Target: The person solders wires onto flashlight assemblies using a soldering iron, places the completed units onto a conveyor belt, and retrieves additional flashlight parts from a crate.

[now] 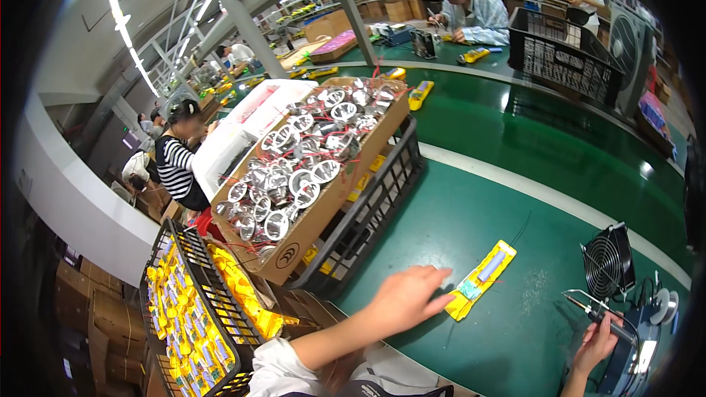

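On the green bench lies a yellow plastic housing half (461, 302), with a purple cylindrical battery cell (491, 266) and a small green circuit board (468, 290) in it. Thin wires stick out from it. My left hand (412, 295) is just left of the housing, fingers apart and holding nothing. Its thumb tip is at the housing's edge; whether they touch I cannot tell. At the lower right, the fingers of my right hand (597, 342) are closed around a soldering iron (597, 315), its metal tip pointing left, beside the soldering station (638, 356).
A small black fan (609, 261) and a solder spool (665, 306) stand at the right. A carton (323, 228) of silver reflector cups sits on a black crate (379, 224) to the left. Another crate (246, 349) holds yellow housings. Beyond runs a green conveyor (529, 132); a co-worker (474, 15) sits across it.
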The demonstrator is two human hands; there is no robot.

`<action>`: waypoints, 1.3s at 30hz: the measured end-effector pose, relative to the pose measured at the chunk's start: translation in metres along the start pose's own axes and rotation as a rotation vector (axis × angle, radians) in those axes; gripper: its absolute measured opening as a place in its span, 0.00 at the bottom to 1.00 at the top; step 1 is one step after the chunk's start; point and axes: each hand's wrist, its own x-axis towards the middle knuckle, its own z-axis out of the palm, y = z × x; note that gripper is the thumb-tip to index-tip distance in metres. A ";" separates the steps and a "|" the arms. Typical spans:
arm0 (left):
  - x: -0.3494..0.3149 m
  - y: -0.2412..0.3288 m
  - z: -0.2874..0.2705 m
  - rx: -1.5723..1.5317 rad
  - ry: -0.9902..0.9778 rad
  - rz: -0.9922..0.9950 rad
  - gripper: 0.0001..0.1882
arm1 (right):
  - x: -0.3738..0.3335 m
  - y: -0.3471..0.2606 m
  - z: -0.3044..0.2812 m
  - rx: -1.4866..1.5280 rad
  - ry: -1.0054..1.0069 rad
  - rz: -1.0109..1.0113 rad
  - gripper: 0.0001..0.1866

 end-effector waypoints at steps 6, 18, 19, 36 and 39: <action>0.011 -0.037 -0.153 0.161 0.574 -0.103 0.17 | 0.002 0.007 -0.006 0.003 -0.057 0.049 0.08; 0.073 -0.146 -0.203 0.474 -0.081 -0.365 0.28 | 0.003 -0.005 -0.002 0.149 0.037 0.168 0.09; 0.075 -0.145 -0.204 0.452 -0.149 -0.425 0.29 | 0.004 -0.007 -0.002 0.150 -0.012 0.185 0.08; 0.060 -0.145 -0.220 0.274 0.562 -0.228 0.14 | 0.002 -0.017 0.010 0.155 0.043 0.226 0.06; 0.063 -0.146 -0.227 0.185 0.656 -0.307 0.12 | 0.003 -0.017 0.009 0.163 0.028 0.246 0.06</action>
